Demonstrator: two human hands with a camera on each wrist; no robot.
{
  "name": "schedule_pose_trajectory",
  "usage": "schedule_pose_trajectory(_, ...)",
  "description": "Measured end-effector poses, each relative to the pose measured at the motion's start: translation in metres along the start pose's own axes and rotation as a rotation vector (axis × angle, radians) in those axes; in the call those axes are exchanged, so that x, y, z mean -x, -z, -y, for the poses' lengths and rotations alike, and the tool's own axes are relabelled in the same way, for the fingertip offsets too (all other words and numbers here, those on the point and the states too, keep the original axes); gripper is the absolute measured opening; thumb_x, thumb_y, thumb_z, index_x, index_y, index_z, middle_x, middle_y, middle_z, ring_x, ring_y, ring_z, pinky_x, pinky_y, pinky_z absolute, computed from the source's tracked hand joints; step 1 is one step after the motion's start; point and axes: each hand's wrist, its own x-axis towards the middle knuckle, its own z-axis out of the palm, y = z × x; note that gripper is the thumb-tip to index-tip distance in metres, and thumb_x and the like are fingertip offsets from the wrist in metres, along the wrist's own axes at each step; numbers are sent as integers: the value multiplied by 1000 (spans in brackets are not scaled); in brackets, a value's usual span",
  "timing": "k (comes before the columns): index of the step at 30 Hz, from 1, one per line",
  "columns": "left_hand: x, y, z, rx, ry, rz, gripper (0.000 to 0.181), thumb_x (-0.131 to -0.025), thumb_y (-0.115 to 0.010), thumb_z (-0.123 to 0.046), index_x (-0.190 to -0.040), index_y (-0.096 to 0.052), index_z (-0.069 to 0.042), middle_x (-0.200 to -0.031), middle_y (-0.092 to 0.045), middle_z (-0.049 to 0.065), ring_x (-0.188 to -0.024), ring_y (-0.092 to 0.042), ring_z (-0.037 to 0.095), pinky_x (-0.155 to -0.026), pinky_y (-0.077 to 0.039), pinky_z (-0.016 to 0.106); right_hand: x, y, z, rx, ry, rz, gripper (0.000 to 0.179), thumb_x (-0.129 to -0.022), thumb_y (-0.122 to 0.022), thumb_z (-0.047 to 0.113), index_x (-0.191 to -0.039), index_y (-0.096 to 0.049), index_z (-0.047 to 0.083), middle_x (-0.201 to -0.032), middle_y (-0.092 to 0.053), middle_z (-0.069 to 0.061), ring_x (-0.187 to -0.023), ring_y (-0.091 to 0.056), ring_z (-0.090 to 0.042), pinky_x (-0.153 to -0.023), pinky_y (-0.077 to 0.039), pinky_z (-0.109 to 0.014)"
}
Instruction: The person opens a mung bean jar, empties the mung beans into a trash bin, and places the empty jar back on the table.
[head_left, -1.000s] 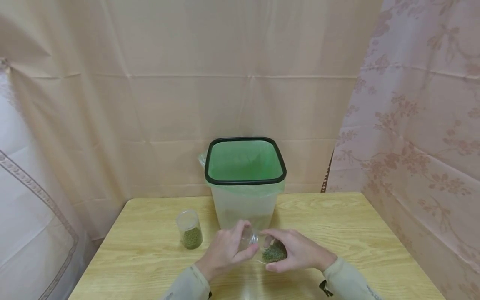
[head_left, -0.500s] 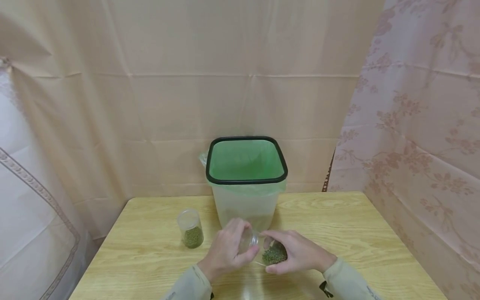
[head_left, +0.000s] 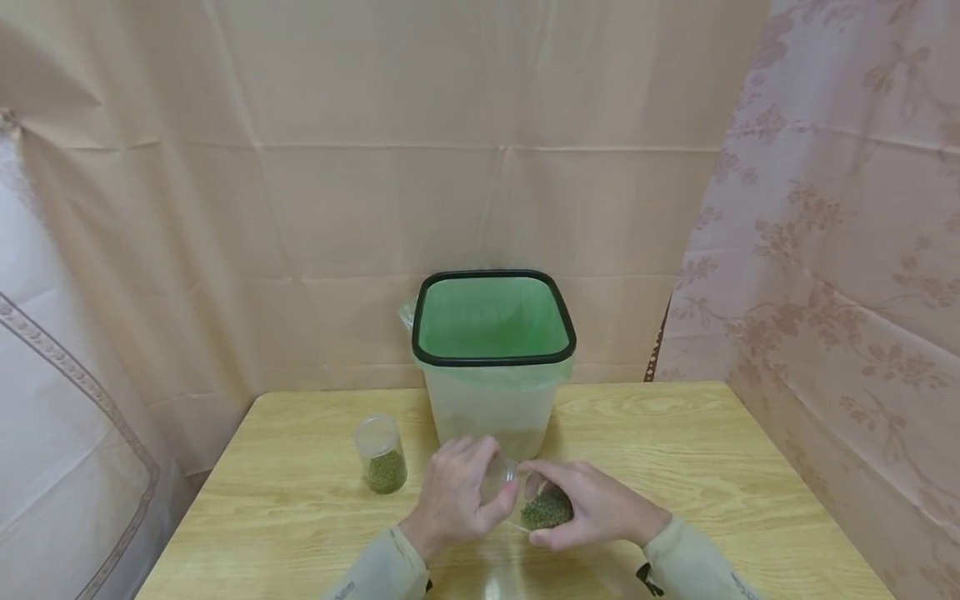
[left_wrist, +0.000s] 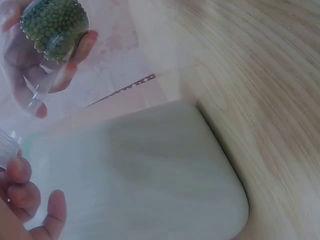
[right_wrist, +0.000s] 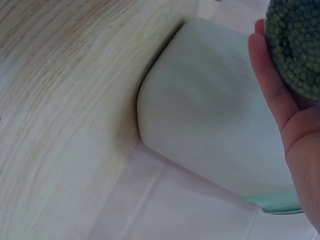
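My left hand (head_left: 453, 500) grips a clear plastic piece (head_left: 509, 473) with a ridged rim. Its ridges (left_wrist: 7, 148) show at the edge of the left wrist view; most of it is hidden behind the fingers, and I cannot tell whether it is a lid or a jar's mouth. My right hand (head_left: 603, 507) holds a clear jar of green beans (head_left: 547, 507), tipped on its side with its clear end toward the left hand. The beans (right_wrist: 297, 47) lie at the jar's base end. Left of the hands, another clear jar (head_left: 381, 457) stands upright, partly filled with green beans.
Behind the hands a whitish bin (head_left: 487, 408) stands on the wooden table (head_left: 300, 500), lined with a green bag (head_left: 491, 321) under a black rim. A beige curtain (head_left: 360, 208) hangs behind, a flowered one (head_left: 847, 317) at the right.
My left hand has turned slightly and shifted a little to the right, with the clear piece still in its grip. The right hand and its jar have barely moved.
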Motion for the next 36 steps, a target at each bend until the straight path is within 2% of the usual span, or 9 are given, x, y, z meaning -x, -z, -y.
schedule_pose_trajectory(12, 6, -8, -9, -15, 153, 32, 22, -92, -56, -35, -80, -51, -17, -58, -31, -18, -49, -27, -3, -49, -29, 17, 4, -2, -3, 143, -20, -34, 68, -83, -80, 42, -137, -54, 10, -100, -66, 9, -76, -56, 5, -62, -45, -8)
schedule_pose_trajectory(16, 7, -7, -10, 9, 217, 89, 23, -95, -56, -34, -82, -54, -15, -55, -32, -19, -47, -27, -5, -44, -27, 14, 3, 1, -5, 186, -11, -27, 68, -84, -79, 45, -137, -55, 8, -100, -66, 8, -75, -56, 6, -61, -44, -7)
schedule_pose_trajectory(19, 9, -2, -9, 34, 226, 163, 29, -100, -55, -41, -91, -58, -14, -61, -43, -16, -52, -41, -2, -48, -38, 17, 3, 5, -6, 156, -17, 4, 68, -86, -78, 46, -137, -55, 8, -99, -66, 8, -75, -57, 5, -62, -45, -8)
schedule_pose_trajectory(21, 10, 2, -5, 34, 185, 210, 41, -102, -50, -52, -105, -60, -12, -76, -57, -12, -66, -55, 3, -59, -49, 23, 1, 9, -5, 129, -19, 22, 67, -86, -79, 45, -136, -56, 7, -98, -66, 10, -75, -57, 5, -62, -46, -9)
schedule_pose_trajectory(23, 11, 5, 0, 17, 88, 217, 56, -102, -43, -62, -118, -60, -11, -94, -63, -6, -83, -61, 9, -69, -54, 31, 0, 13, -4, 106, -19, 35, 67, -86, -79, 44, -136, -56, 6, -97, -65, 11, -76, -58, 4, -62, -47, -9)
schedule_pose_trajectory(26, 8, 6, 10, -33, -125, 158, 67, -102, -33, -66, -127, -58, -8, -112, -63, 1, -98, -63, 16, -81, -55, 35, -1, 16, -2, 87, -12, 51, 67, -86, -79, 44, -136, -56, 6, -98, -64, 13, -79, -59, 4, -66, -48, -10)
schedule_pose_trajectory(30, 2, 3, 19, -89, -344, 43, 62, -105, -30, -59, -120, -61, -7, -108, -62, 3, -94, -62, 18, -84, -51, 35, -2, 14, 0, 59, -17, 70, 67, -87, -78, 45, -138, -53, 9, -100, -65, 13, -81, -60, 5, -68, -49, -11)
schedule_pose_trajectory(33, 2, -1, 22, -107, -389, -6, 56, -105, -30, -53, -114, -60, -8, -102, -62, 3, -88, -60, 17, -82, -48, 36, -3, 11, 1, 41, -26, 82, 67, -88, -77, 46, -141, -52, 12, -101, -65, 13, -80, -60, 5, -67, -49, -11)
schedule_pose_trajectory(36, 3, -5, 21, -122, -373, -48, 49, -104, -30, -47, -107, -60, -9, -95, -61, 1, -82, -59, 16, -81, -47, 40, -3, 9, 2, 26, -35, 80, 67, -88, -76, 45, -141, -52, 13, -101, -66, 12, -80, -60, 5, -65, -49, -11)
